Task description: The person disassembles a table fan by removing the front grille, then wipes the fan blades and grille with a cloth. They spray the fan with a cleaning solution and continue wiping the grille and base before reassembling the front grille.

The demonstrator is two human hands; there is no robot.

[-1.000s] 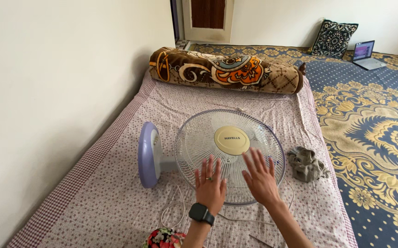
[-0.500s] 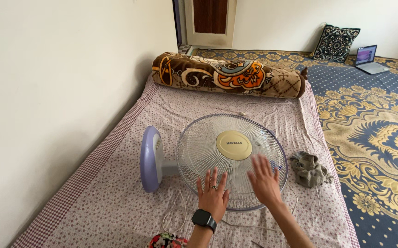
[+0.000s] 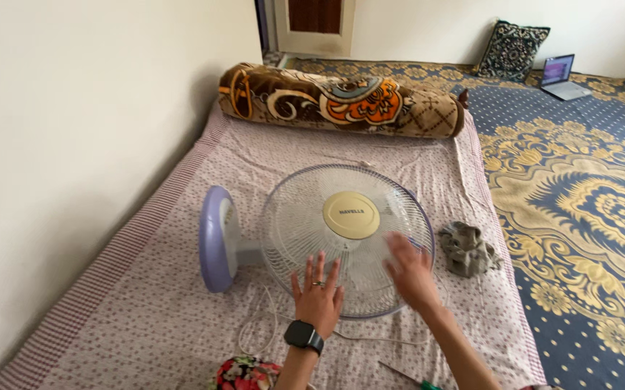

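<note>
Fan (image 3: pixel 346 238) lying on its back at centre of mattress (image 3: pixel 146 318), round base (image 3: pixel 215 238) at 9 o'clock, cloth rag (image 3: pixel 465 249) at 3 o'clock. Left hand (image 3: pixel 317 292) flat on wire guard at 6 o'clock, fingers spread wide, holding nothing. Right hand (image 3: pixel 410 271) blurred at 4 o'clock, open, shifted slightly toward the rim since half a second ago. Guard apparently being felt along its lower edge. Screwdriver (image 3: pixel 408 375) near bottom edge.

Right hand (image 3: pixel 410 274) motion-blurred, screwdriver (image 3: pixel 408 375) cut off
</note>
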